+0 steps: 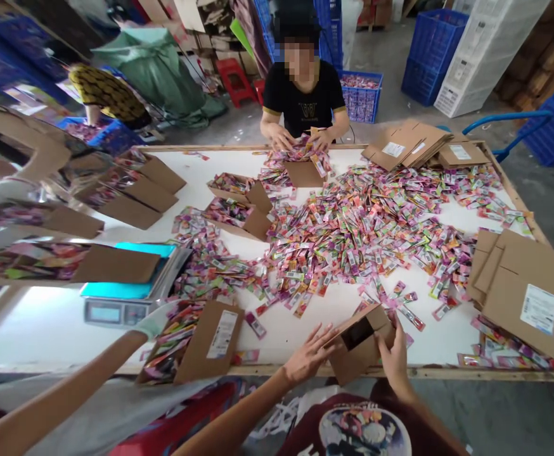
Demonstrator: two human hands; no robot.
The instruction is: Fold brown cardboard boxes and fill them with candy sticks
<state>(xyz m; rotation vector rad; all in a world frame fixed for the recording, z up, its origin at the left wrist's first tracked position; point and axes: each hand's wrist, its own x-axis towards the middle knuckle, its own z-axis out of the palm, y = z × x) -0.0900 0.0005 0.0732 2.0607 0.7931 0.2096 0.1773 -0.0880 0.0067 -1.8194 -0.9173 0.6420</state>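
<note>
A small brown cardboard box (353,354) stands open at the near edge of the white table (305,320), its dark mouth facing up. My left hand (309,353) lies against the box's left flap with its fingers stretched and spread. My right hand (393,356) grips the box's right side, fingers wrapped over the edge. A wide heap of colourful candy sachets (353,234) covers the table's middle, just beyond the box. A few loose sachets (403,310) lie close to my right hand.
A co-worker's gloved hand (156,320) reaches from the left to a sachet-filled box (191,342) beside a scale (115,310). A person in black (303,95) sorts sachets at the far side. Flat cartons (528,291) are stacked at right, filled boxes (239,209) at left, blue crates (431,50) behind.
</note>
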